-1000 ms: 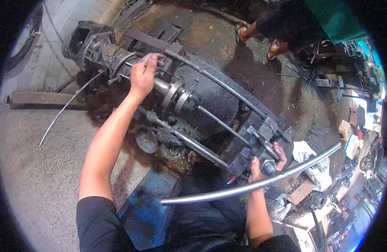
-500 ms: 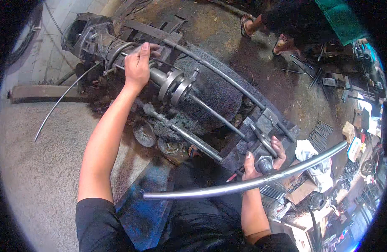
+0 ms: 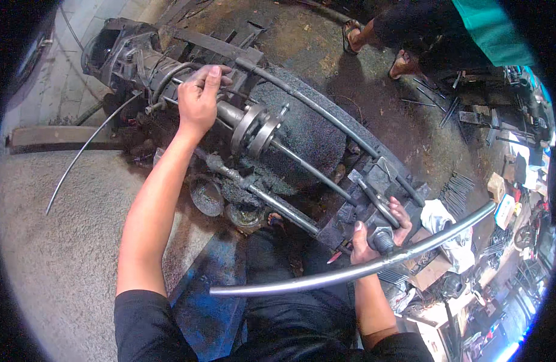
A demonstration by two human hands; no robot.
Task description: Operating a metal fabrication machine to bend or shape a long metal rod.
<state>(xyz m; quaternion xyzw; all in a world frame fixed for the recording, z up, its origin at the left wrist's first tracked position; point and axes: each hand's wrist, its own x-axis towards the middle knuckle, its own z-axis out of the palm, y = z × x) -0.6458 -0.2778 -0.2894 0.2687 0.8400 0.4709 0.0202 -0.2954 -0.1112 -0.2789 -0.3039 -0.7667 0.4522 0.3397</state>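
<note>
My left hand [image 3: 197, 104] is closed at the spindle end of a dark, greasy machine [image 3: 148, 63], thumb raised and fingers curled over the far side; what they grip is hidden. Just right of it is a round steel chuck with two collars [image 3: 255, 131], a thin rod [image 3: 311, 166] running from it toward a sliding block. My right hand [image 3: 365, 250] curls around a thick threaded screw [image 3: 383, 241] with a hex nut, at the near right end of the frame. A long curved steel bar [image 3: 302, 283] crosses that screw, passing in front of my right wrist.
Two guide rails [image 3: 338, 123] flank a drum-like dark mass [image 3: 314, 133]. Below the machine sit round pans [image 3: 207, 196]. Another person's sandalled feet [image 3: 399, 63] stand at the upper right. Loose rods [image 3: 459, 192], a white bag [image 3: 438, 217] and boxes crowd the right side.
The view has shifted slightly. Both hands stay in nearly the same places on the machine, and the left end of the curved bar appears a little lower.
</note>
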